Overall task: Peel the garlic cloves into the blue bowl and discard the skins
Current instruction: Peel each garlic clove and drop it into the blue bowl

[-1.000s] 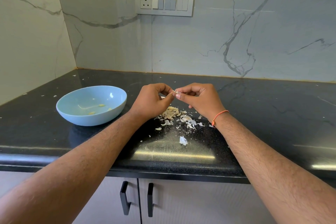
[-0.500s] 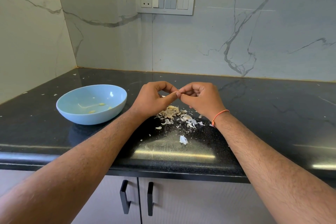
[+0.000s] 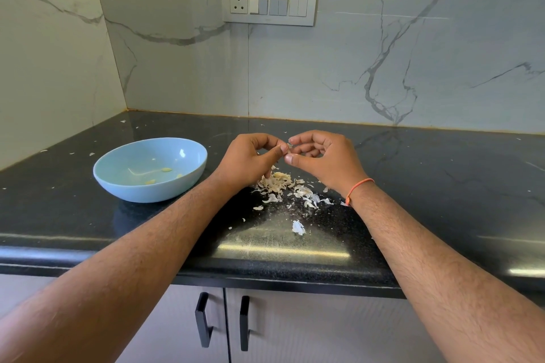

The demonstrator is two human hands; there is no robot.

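Directly above a heap of papery garlic skins (image 3: 280,186), two hands meet fingertip to fingertip over a black worktop (image 3: 427,186). The left hand (image 3: 250,156) has its fingers curled, thumb and forefinger closed on something tiny; the right hand (image 3: 321,156) is curled the same way, its forefinger and thumb pinching a pale scrap, probably skin or a small garlic clove (image 3: 290,145). It is too small to say which for sure.

Just left of the left hand, a shallow blue bowl (image 3: 118,183) stands on the worktop, holding a few peeled yellowish cloves (image 3: 166,169). Loose flakes of skin are scattered around the heap and toward the front edge, including one larger white piece (image 3: 298,227).

Behind, a marble-patterned wall carries a switch panel (image 3: 269,4); below the worktop are cabinet doors with dark handles (image 3: 203,321).

Judging by this, the peeling step is under way. Next would call for stripping the last skin, dropping it on the heap, then carrying the clove left to the bowl.
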